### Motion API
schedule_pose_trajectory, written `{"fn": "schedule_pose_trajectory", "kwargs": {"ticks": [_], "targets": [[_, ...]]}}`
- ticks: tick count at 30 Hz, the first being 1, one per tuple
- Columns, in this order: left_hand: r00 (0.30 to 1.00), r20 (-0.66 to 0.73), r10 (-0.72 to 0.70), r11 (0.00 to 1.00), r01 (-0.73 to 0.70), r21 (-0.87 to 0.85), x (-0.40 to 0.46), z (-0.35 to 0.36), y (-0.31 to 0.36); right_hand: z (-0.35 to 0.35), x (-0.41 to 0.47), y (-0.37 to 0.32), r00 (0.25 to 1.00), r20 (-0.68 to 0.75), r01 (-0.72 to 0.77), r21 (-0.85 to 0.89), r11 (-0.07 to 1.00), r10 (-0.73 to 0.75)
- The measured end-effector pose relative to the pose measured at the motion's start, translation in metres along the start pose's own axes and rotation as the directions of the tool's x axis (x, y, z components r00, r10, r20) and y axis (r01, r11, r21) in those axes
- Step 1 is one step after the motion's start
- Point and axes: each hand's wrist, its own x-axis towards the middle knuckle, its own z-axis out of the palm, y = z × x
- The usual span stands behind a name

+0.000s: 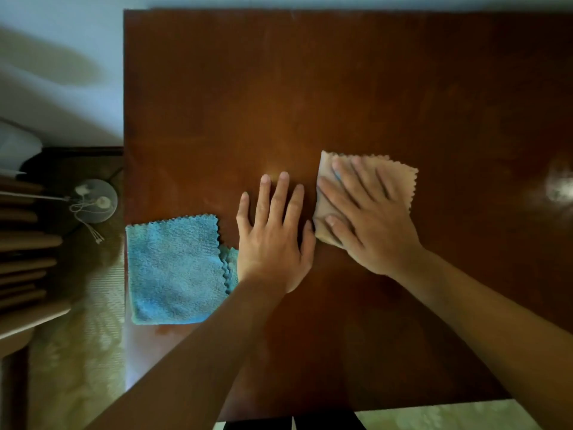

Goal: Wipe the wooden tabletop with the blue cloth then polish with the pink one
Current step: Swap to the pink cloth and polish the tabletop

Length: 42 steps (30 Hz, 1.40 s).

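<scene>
**Polishing Stage, Pink Cloth Under the Right Hand**

Evidently into the second step: blue cloth (pixel 176 270) set aside, lying flat and roughly square at the left edge of the wooden tabletop (pixel 310 88), toward the near-left corner, one small folded flap showing on its right side. Untouched, or barely so; left wrist passing just beside that flap, contact impossible to judge.

Pink cloth (pixel 393 175) found near the middle of the tabletop, somewhat right of centre, folded and pinned under the right hand (pixel 369 218). Fingers (pixel 350 178) straight and spread, pressed flat on the fabric, thumb laid along the cloth's near-left edge; not curled round it, only bearing down. Small blue mark glimpsed between two fingers, nature unclear.

Left hand (pixel 273 240) placed flat on bare wood just left of the pink cloth, fingers straight and slightly apart, gripping nothing, probably steadying.

Judged from this: wiping done, polishing under way or just starting. Next move likely calling for steady downward pressure and sweeping strokes toward the far edge and the right edge, where a bright glare spot (pixel 558 184) sat on the wood. Left hand and blue cloth probably needing to shift before the near-left area could be polished.
</scene>
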Motion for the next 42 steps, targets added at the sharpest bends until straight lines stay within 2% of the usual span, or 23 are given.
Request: {"fn": "schedule_pose_trajectory", "kwargs": {"ticks": [4, 10, 17, 21, 25, 28, 34, 38, 42], "targets": [[1.0, 0.005, 0.003, 1.0, -0.003, 0.014, 0.001, -0.001, 0.001, -0.002, 0.011, 0.011, 0.999, 0.027, 0.045, 0.009, 0.999, -0.045], [1.0, -0.018, 0.01, 1.0, -0.01, 0.03, 0.001, 0.002, 0.0, -0.006, 0.065, 0.032, 0.994, 0.029, -0.103, -0.041, 0.994, 0.105], [0.999, -0.027, 0.025, 0.999, -0.024, 0.034, 0.0, 0.003, -0.001, 0.002, 0.032, 0.007, 0.998, -0.017, 0.058, -0.023, 0.998, -0.059], [0.999, -0.034, 0.017, 0.999, -0.016, 0.034, 0.001, 0.002, 0.0, -0.002, 0.052, 0.021, 0.994, -0.006, 0.108, -0.007, 0.994, -0.108], [0.999, -0.048, 0.0, 1.0, 0.001, 0.016, 0.001, 0.0, 0.002, -0.007, 0.093, 0.035, 0.999, -0.038, 0.011, -0.021, 1.0, -0.012], [0.999, -0.05, -0.006, 1.0, 0.006, -0.011, 0.001, 0.0, 0.002, -0.007, 0.098, 0.033, 0.999, -0.047, -0.001, -0.021, 1.0, 0.0], [0.998, -0.056, -0.004, 1.0, 0.002, -0.024, 0.001, 0.001, 0.0, 0.003, 0.046, 0.014, 0.997, -0.026, 0.07, -0.019, 0.997, -0.071], [0.997, -0.077, -0.005, 1.0, 0.003, -0.024, 0.002, 0.001, 0.001, 0.001, 0.064, 0.026, 0.995, -0.024, 0.094, -0.009, 0.996, -0.094], [0.995, -0.096, -0.01, 0.999, 0.007, -0.036, 0.001, 0.0, 0.002, -0.007, 0.123, 0.046, 0.999, -0.034, -0.034, -0.012, 0.999, 0.034]]}}
